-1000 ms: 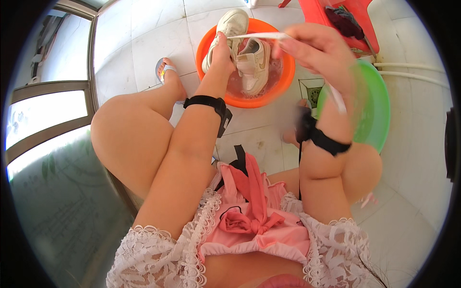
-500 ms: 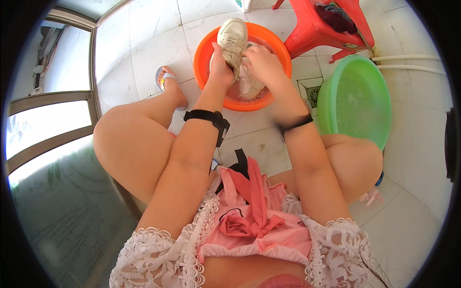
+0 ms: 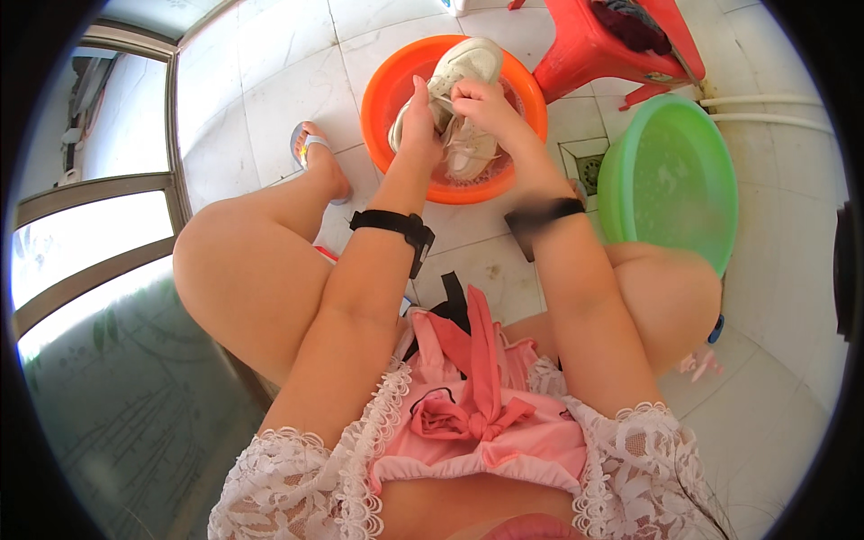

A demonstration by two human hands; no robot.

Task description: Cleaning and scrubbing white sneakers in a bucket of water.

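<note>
Over the orange basin [image 3: 376, 135], my left hand [image 3: 419, 128] is closed around a white lace-up sneaker [image 3: 470, 61], thumb up along its side. The sneaker is tilted, its toe toward the far right. My right hand [image 3: 486, 108] has its fingers curled in against the laced upper; whatever they grip is hidden behind the knuckles. A second white sneaker [image 3: 470, 155] lies below my right hand, in the sudsy water of the basin.
A green tub [image 3: 621, 193] holding cloudy water stands to the right, beside a floor drain [image 3: 589, 171]. Behind it is a red plastic stool [image 3: 585, 54] with dark cloth [image 3: 630, 22] on top. White pipes [image 3: 765, 112] run along the right wall. A glazed door frame [image 3: 94, 189] stands at left.
The held sneaker has tipped over, its toe swinging to the right. My right hand has moved slightly up and left, its fingers now curled against the shoe.
</note>
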